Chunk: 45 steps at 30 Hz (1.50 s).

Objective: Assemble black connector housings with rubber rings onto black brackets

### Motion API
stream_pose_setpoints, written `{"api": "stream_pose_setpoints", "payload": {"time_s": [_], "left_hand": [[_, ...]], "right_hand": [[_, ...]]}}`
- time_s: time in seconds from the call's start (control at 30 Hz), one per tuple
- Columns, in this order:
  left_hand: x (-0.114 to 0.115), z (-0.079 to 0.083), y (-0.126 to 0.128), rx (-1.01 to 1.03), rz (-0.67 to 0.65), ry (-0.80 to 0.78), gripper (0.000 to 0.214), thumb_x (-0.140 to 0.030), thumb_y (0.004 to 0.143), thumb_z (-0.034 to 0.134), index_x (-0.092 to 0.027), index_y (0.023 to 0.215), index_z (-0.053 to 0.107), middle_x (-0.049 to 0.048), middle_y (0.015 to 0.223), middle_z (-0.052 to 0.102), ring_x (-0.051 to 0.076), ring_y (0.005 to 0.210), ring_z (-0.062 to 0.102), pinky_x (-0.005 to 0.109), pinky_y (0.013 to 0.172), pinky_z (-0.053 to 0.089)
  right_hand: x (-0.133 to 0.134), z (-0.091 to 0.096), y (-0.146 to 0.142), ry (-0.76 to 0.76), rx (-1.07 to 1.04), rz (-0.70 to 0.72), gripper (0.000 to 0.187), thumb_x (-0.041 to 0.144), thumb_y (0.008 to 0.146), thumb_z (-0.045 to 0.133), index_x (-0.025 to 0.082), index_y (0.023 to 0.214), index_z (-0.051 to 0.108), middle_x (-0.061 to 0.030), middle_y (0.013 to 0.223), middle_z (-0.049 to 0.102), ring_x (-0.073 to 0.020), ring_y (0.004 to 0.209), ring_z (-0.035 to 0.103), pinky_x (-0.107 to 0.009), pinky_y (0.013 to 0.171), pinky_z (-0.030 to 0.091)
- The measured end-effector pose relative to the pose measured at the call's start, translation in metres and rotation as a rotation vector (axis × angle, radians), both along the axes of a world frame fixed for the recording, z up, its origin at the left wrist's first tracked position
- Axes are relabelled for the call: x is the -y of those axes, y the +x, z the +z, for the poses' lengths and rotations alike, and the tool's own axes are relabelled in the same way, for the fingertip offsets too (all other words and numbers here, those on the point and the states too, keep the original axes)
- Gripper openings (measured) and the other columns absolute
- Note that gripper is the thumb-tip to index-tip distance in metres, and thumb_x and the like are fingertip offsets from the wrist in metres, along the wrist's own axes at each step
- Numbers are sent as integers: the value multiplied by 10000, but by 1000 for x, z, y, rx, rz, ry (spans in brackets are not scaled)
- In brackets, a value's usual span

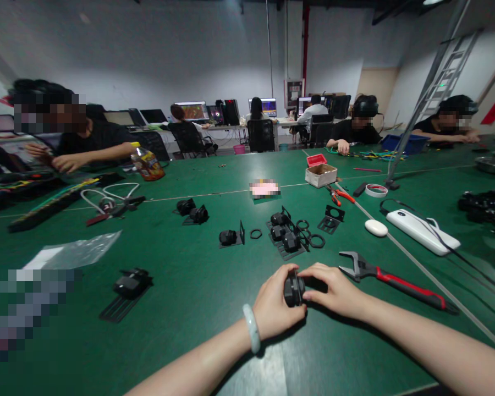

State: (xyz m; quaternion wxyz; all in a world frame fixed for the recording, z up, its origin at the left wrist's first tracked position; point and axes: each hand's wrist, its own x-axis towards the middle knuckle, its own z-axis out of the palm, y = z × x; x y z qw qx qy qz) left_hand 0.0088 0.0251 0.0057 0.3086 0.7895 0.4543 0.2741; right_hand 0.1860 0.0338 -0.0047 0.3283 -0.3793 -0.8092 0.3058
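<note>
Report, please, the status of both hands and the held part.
Left hand, right hand: both on black part. Wrench close beside right hand. More black parts beyond.

A pale green bangle [251, 329] rings the left wrist [261, 332]; forearms [421, 333] bare.

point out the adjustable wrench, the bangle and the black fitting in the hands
Adjustable wrench [400, 283]: head view, on its red-and-black handle
Bangle [251, 329]: head view, on the pale green band
Black fitting [293, 290]: head view, on its dark body
</note>
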Motion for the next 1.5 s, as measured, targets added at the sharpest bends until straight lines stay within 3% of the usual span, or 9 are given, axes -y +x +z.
{"api": "stream_pose_setpoints", "payload": {"time_s": [0.23,0.83,1.5], "left_hand": [[0,3,0,14,8,-22,506,-300,647,571,-188,1112,404,67,1096,514,209,993,483,356,874,365],[0,4,1,-5,6,-36,441,-209,617,549,-203,1037,415,20,940,525,171,846,502,293,770,396],[1,6,1,-4,-13,3,441,-215,633,557,-218,1039,385,13,979,514,160,877,503,280,786,394]], "right_hand": [[0,-1,0,9,-11,4,347,273,693,595,192,1026,547,-69,940,600,-188,896,528,-333,778,412],[3,-1,0,145,18,72,401,140,658,578,193,1039,465,-81,1016,499,-197,970,452,-363,832,370],[-2,-5,2,72,16,50,367,235,676,611,184,1027,516,-67,952,575,-186,917,485,-342,797,389]]}}
